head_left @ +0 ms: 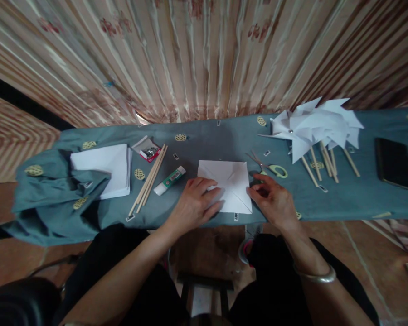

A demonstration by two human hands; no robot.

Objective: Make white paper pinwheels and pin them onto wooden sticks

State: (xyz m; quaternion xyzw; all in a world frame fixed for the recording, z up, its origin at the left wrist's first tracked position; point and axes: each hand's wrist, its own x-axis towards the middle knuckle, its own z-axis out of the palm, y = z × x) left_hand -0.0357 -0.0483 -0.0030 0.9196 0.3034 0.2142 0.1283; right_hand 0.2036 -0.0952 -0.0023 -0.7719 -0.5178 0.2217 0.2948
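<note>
A square white sheet of paper (236, 190) with diagonal crease or cut lines lies flat in front of me. My left hand (200, 199) rests on its left part, fingers spread and palm down. My right hand (272, 197) is at the sheet's right edge, thumb and forefinger apart, with a fingertip at the edge. Just beyond that hand, scissors (278, 170) with light green handles lie with the blades pointing away to the left. To the left of my left hand is a green and white glue stick (172, 179).
Several wooden sticks (148, 181) lie left of the glue stick, beside an open small box (148, 149) of metal pins. Farther left is a stack of white paper (117, 167). At right are several paper pinwheels (321, 124) on sticks and a dark phone-like object (393, 162). A pleated curtain (197, 59) hangs behind the cloth-covered table (217, 140).
</note>
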